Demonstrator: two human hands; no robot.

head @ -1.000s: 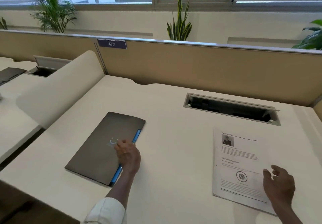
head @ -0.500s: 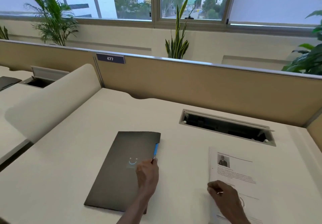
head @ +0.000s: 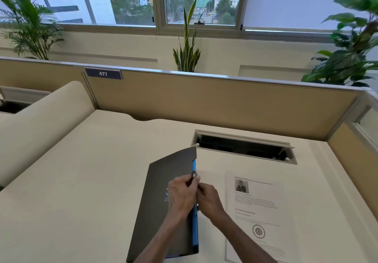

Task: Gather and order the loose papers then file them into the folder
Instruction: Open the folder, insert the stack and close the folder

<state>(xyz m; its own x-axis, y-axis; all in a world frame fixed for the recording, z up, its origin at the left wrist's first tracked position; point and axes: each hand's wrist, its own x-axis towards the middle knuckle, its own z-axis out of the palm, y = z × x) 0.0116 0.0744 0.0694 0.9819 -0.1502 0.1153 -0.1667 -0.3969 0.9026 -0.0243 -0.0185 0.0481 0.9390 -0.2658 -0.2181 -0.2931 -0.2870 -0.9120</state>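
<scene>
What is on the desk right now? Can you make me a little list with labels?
folder: dark grey folder with blue edge, closed, flat on the desk
papers: printed papers lying to the folder's right, not in it
left hand: left hand at the folder's right edge, pinching a small tab
right hand: right hand touching the left
behind: open cable slot
</scene>
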